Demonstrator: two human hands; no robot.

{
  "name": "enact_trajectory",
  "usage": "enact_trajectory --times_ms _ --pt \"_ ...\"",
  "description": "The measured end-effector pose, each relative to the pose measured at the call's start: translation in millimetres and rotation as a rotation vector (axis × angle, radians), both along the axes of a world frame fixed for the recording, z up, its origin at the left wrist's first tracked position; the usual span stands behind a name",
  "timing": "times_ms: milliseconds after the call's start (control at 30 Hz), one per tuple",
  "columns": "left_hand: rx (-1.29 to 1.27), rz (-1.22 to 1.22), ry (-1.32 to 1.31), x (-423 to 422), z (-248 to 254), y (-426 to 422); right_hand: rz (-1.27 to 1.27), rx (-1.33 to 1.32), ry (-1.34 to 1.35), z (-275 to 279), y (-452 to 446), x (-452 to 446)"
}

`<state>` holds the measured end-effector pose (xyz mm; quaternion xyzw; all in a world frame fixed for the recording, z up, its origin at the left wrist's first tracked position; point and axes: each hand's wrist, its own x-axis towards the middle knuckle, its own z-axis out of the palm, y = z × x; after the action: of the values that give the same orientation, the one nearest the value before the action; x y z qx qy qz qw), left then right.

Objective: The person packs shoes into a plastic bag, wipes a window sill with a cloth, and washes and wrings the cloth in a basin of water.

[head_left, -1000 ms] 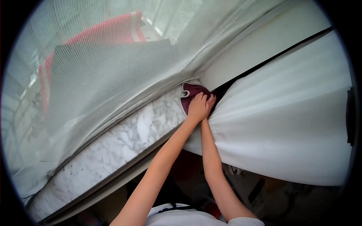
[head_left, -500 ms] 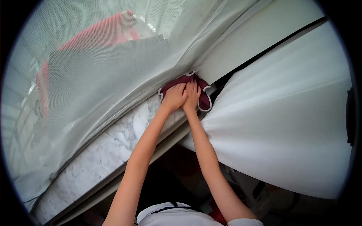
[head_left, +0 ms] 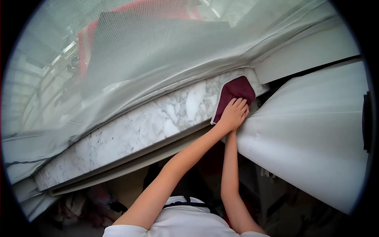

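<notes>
Beneath the sheer curtain [head_left: 166, 67], apparently wiping the marble sill [head_left: 146, 118] near its right end, with the maroon cloth [head_left: 237, 87] spread there. Next, probably best to press flat and slide evenly along the sill. Touching the cloth with the left hand [head_left: 233, 113], loosely extended, not clenched; partly covering the right hand [head_left: 245, 112], with spread and grip impossible to tell.
</notes>
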<state>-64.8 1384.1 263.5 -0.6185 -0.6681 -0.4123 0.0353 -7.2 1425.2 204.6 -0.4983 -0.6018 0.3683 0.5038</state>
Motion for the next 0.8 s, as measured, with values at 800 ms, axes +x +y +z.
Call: enact_trajectory --times_ms 800 --pt "-0.19 0.681 -0.291 -88.9 12.1 -468.0 0.971 -0.167 0.003 27.0 -435.2 -115.7"
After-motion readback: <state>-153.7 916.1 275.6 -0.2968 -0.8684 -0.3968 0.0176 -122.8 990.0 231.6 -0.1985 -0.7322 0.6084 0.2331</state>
